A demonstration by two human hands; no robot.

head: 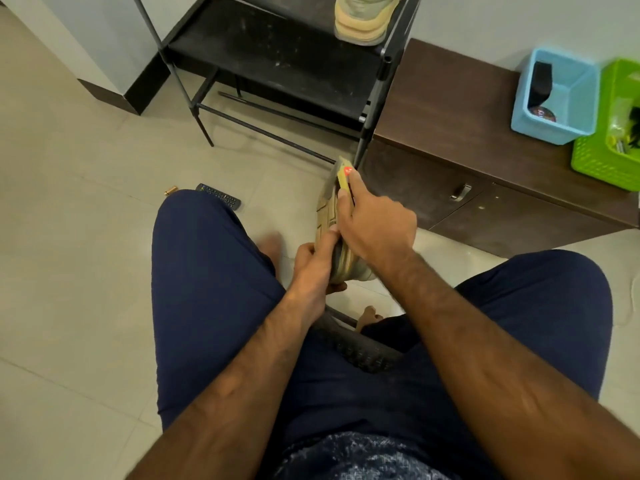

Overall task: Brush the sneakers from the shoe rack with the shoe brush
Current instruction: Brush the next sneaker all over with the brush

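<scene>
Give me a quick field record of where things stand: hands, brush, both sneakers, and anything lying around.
left hand: grips the held sneaker from below
right hand: holds the shoe brush against that sneaker
held sneaker: tan, above the floor between the knees
shoe brush: yellow back showing, bristles hidden
other sneaker: on a shelf of the shoe rack
floor: remote control near the left knee
cabinet: blue basket and green basket on top
</scene>
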